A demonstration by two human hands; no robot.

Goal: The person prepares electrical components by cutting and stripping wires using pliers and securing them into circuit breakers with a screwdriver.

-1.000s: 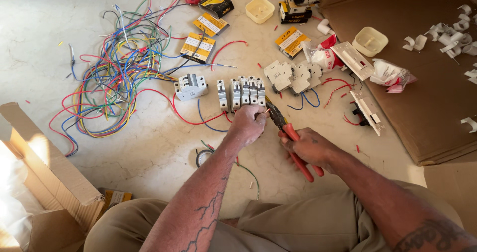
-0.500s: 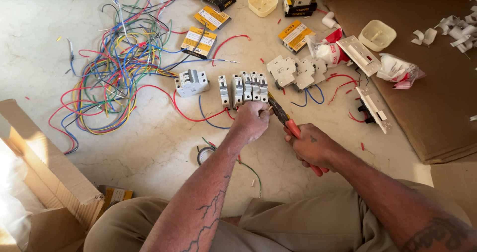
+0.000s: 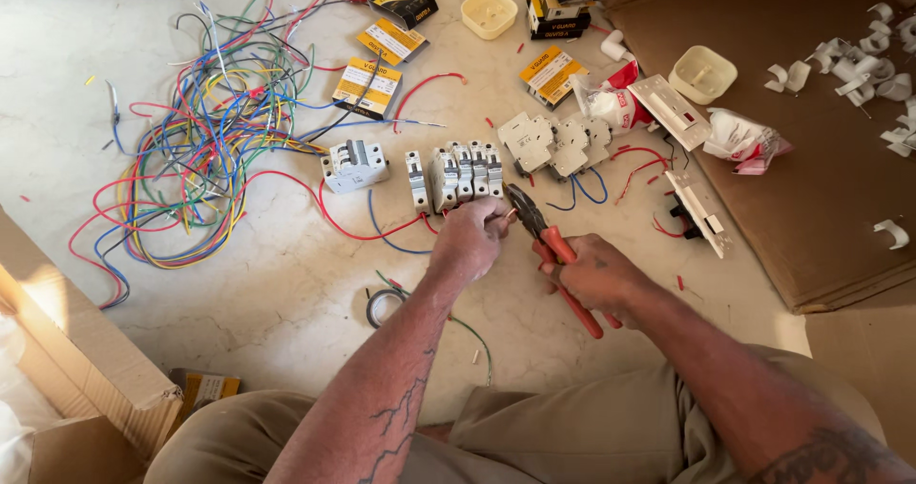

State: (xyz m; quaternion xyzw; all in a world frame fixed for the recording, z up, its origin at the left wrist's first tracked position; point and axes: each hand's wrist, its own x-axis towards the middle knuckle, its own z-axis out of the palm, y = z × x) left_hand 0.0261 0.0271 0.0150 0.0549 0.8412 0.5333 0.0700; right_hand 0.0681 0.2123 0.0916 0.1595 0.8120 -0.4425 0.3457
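Right hand (image 3: pixel 596 276) grips red-handled pliers (image 3: pixel 558 253); left hand (image 3: pixel 469 239) pinches a red wire (image 3: pixel 367 231) beside the breakers (image 3: pixel 453 176) on the floor (image 3: pixel 286 303).

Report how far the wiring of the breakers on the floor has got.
Done: red and blue wires already run from the breaker row. In hand: left hand pinches a wire end, right hand holds red-handled pliers at it. Left: the wire tangle and boxed parts lie unused.
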